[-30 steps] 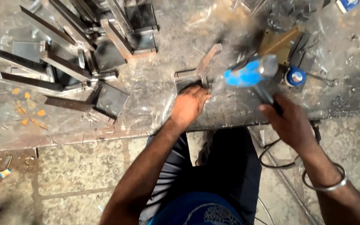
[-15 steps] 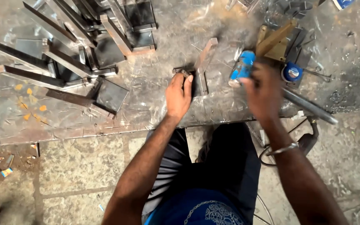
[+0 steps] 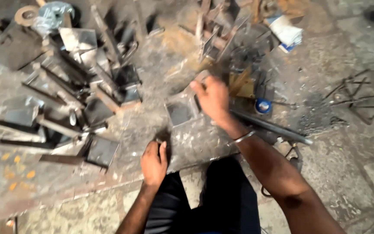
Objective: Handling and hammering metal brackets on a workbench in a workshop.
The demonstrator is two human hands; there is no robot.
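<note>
My right hand (image 3: 213, 99) reaches across the steel work plate (image 3: 195, 145), its fingers curled over the upper edge of a small square metal frame piece (image 3: 180, 113). A metal bangle (image 3: 243, 138) sits on that wrist. The hand is blurred, so the grip is not sharp. My left hand (image 3: 154, 162) rests at the plate's near edge with fingers curled down and nothing visible in it. A small dark spot on the plate lies just past its fingertips.
A heap of angle-iron pieces and flat plates (image 3: 87, 95) fills the left. A long steel rod (image 3: 269, 128) and a blue-capped round thing (image 3: 262, 105) lie right of my right hand. More scrap (image 3: 221, 39) and a white packet (image 3: 286, 30) are behind; wire frames (image 3: 360, 99) far right.
My right hand no longer holds the blue-handled tool and has moved onto the square frame piece. My left hand has pulled back to the plate's near edge.
</note>
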